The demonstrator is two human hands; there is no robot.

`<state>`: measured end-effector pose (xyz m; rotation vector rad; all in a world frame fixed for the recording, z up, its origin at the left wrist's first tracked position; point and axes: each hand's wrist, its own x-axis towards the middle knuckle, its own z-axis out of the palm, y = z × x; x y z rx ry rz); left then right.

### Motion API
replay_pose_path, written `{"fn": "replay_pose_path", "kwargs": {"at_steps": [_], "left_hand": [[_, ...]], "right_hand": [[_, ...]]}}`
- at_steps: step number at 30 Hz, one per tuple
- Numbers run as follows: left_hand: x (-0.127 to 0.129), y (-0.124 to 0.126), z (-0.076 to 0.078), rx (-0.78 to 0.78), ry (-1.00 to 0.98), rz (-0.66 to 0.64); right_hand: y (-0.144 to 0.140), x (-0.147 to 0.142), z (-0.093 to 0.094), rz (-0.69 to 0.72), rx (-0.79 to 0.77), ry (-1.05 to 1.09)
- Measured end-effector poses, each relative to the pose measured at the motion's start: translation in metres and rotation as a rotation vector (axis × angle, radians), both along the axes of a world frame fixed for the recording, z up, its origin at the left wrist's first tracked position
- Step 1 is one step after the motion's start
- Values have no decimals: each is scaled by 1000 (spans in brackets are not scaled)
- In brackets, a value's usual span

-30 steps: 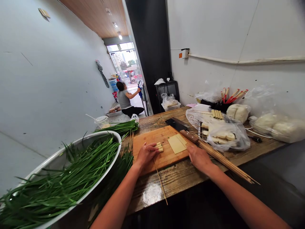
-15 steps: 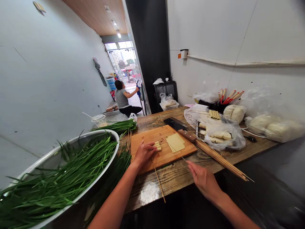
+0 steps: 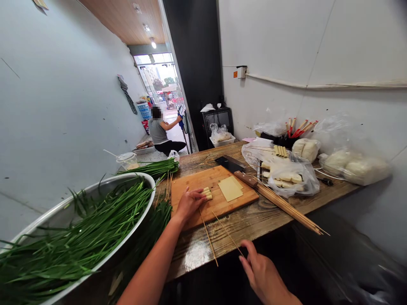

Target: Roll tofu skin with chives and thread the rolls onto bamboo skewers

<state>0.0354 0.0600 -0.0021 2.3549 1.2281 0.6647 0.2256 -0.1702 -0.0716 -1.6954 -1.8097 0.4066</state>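
Observation:
My left hand (image 3: pixel 188 204) rests on the cutting board (image 3: pixel 190 182), its fingers gripping a short row of pale yellow tofu-skin rolls (image 3: pixel 207 192). A bamboo skewer (image 3: pixel 209 239) runs from under that hand toward the table's front edge; whether it pierces the rolls is hidden. Off the front edge, my right hand (image 3: pixel 262 273) pinches a second skewer (image 3: pixel 227 232), whose far tip lies just short of the board, apart from the rolls. Flat tofu-skin sheets (image 3: pixel 230 189) lie on the board to the right of the rolls.
A large metal basin (image 3: pixel 149 180) of green chives stands at left. Right of the board are a cleaver (image 3: pixel 244 178), a skewer bundle (image 3: pixel 286 207) and a plastic-covered tray of filled rolls (image 3: pixel 288 178). Bagged white food (image 3: pixel 356 167) sits farther right. A person (image 3: pixel 162 131) squats by the doorway.
My right hand has moved left and nearer to me, bringing its skewer from over the sheets to before the board. My left hand stays on the rolls. The view has shifted slightly.

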Motion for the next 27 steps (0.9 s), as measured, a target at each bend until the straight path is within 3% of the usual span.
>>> {"fn": "replay_pose_path", "kwargs": {"at_steps": [4,11,16,27], "left_hand": [[1,0,1,-1,21,-15],[1,1,-3,53,11,-3],[0,-2,-4,103,22,13],[0,-3,-8,148,65,-31]], "right_hand": [[11,-11,14,22,63,-133],[20,-27,23,-2,25,-416],[31,-31,29,62,53,-366],[31,-32,30,30,94,-345]]}}
